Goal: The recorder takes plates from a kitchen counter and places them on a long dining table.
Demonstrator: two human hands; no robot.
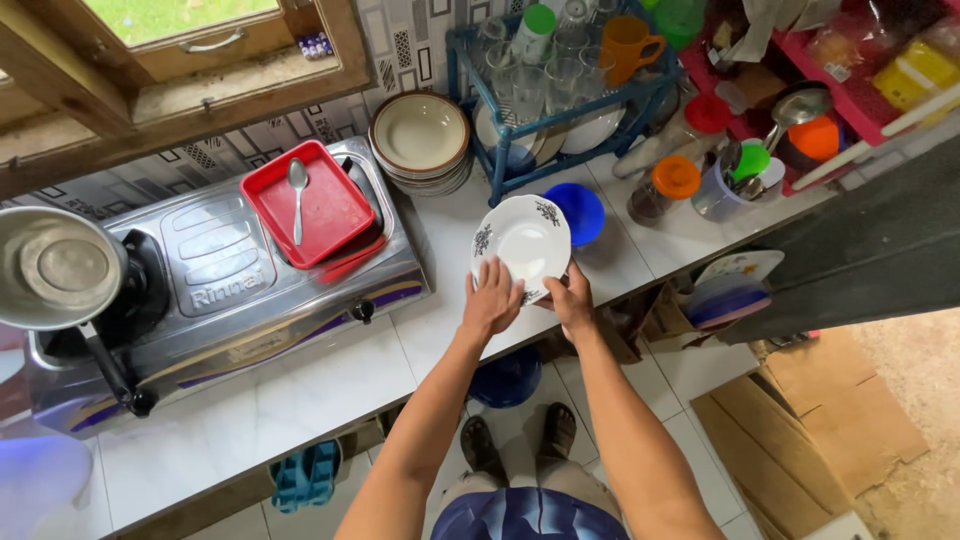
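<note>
At your far right, a yellow packet lies on the red shelf; flattened brown cardboard rests on the floor.

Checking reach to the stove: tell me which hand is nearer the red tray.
Left. The left hand grips the white plate's near-left edge, on the side toward the red tray. The right hand holds the plate's near-right edge, farther away.

A white plate with dark floral sprigs on its rim is tilted up off the white tiled counter, face toward the camera, its lower edge gripped from both sides, just in front of the blue bowl.
</note>
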